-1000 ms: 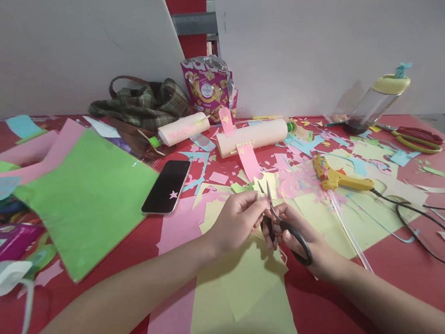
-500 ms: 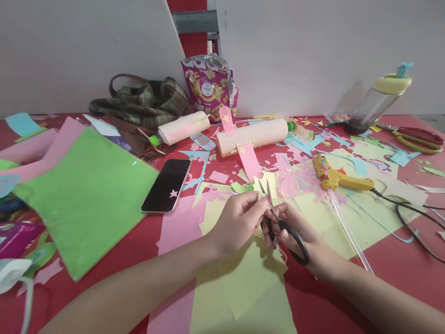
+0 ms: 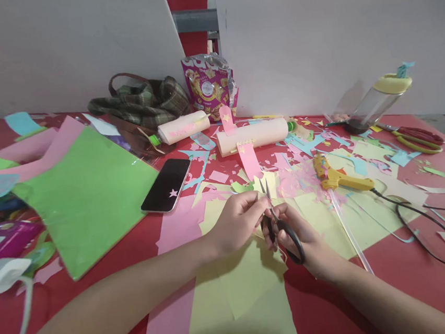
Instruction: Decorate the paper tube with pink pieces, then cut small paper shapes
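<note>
My right hand grips small black-handled scissors, blades pointing up and slightly apart. My left hand is closed in a pinch right beside the blades, holding a tiny paper piece too small to make out. Both hands hover over yellow paper sheets and a pink sheet on the red table. Just beyond the hands lie a paper-wrapped roll with a pink tab and many coloured scraps.
A phone with a pink star and a large green sheet lie to the left. A yellow glue gun with black cord, red-yellow scissors and a bottle are to the right. Bag and snack packet at the back.
The scissor handles have closed a little and my right hand shifted slightly left; otherwise both hands stay in place.
</note>
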The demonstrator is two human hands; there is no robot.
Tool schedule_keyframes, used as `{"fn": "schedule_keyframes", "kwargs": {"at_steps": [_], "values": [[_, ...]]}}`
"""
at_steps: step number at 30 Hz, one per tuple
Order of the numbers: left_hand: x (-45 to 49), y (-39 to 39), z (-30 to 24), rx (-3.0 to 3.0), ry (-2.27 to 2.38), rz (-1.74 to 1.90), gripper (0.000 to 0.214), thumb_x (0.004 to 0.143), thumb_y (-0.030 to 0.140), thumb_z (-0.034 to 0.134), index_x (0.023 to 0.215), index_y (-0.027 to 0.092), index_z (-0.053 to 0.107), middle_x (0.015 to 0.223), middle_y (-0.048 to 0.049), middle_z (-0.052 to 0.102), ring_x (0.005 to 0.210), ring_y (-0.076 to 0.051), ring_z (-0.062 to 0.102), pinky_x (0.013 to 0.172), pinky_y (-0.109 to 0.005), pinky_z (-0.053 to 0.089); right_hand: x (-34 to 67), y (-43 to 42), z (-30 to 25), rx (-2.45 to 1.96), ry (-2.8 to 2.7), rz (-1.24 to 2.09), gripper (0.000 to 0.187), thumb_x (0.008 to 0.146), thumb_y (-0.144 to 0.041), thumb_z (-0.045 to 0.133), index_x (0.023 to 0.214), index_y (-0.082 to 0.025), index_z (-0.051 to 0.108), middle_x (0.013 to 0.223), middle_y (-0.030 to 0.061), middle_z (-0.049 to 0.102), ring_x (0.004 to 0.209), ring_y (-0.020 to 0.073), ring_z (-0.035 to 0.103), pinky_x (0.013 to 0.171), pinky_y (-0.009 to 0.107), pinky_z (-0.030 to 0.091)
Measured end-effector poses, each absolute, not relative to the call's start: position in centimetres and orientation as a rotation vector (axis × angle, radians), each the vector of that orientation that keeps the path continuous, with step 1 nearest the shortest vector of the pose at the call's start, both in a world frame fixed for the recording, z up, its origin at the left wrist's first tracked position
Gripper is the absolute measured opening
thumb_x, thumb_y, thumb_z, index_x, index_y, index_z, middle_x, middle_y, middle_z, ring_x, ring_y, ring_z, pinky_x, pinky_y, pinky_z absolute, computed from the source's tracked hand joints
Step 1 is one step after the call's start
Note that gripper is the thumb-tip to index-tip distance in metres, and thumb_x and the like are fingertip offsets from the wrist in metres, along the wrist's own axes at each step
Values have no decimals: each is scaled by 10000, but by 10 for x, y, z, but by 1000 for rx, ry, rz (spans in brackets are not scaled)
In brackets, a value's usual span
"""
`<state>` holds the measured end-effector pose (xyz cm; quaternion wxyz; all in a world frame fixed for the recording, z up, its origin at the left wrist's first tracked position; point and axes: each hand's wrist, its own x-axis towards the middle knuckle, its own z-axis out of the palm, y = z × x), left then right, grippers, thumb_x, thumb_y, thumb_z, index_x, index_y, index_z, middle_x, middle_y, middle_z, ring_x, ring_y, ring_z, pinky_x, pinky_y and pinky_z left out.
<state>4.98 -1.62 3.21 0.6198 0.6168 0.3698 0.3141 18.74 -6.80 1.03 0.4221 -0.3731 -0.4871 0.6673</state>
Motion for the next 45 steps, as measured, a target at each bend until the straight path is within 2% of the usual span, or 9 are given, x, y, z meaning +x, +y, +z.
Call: {"fn": "schedule_keyframes", "kwargs": {"at_steps": [10,14,18,23,28,34,40,45], "values": [[50,-16,31,1381,834,717,289,808,285,383,558,147,425,453,68,313,403,-46,389,422,-180,317,189,-67,5,-937,-1144,1696,229,764,-384,501,819,-237,334,713,-36,418,564,81,441,489,214,346],[50,-15,32,1404,767,672,282,802,256,379,551,144,442,470,50,385,442,-51,401,455,-182,335,189,-65,3,-939,-1049,1615,269,717,-376,565,806,-235,354,712,-42,413,557,77,427,527,226,363],[50,-14,32,1499,756,553,285,785,259,398,530,138,433,506,42,403,460,-45,365,459,-180,308,190,-63,6,-960,-894,1518,288,669,-284,625,782,-242,364,683,-51,406,584,90,430,566,230,379],[49,-14,29,1640,756,322,244,768,252,405,562,134,462,490,51,348,450,-47,300,429,-187,245,191,-62,7,-1008,-818,1447,295,661,-148,608,782,-249,359,739,-44,461,621,95,456,584,227,391],[48,-12,29,1723,733,230,217,753,222,406,560,136,457,496,52,328,467,-54,297,446,-197,238,191,-62,5,-987,-822,1461,303,660,-118,596,792,-251,358,760,-48,478,614,89,462,561,220,393],[47,-10,28,1700,771,294,255,765,274,395,546,145,416,501,53,321,471,-59,292,449,-204,233,190,-61,5,-1008,-850,1433,308,645,-127,609,782,-242,358,751,-50,481,617,86,469,574,222,384],[48,-8,25,1690,811,409,217,755,245,404,571,140,454,533,42,375,497,-61,336,467,-198,263,191,-61,4,-1032,-878,1443,333,634,-127,609,804,-252,352,745,-52,482,608,92,478,530,212,360],[47,-8,27,1651,851,495,227,761,264,406,568,148,423,548,45,385,514,-60,363,485,-189,296,191,-61,3,-1060,-864,1400,332,629,-141,620,796,-244,352,753,-53,484,584,77,453,501,194,343]]}}
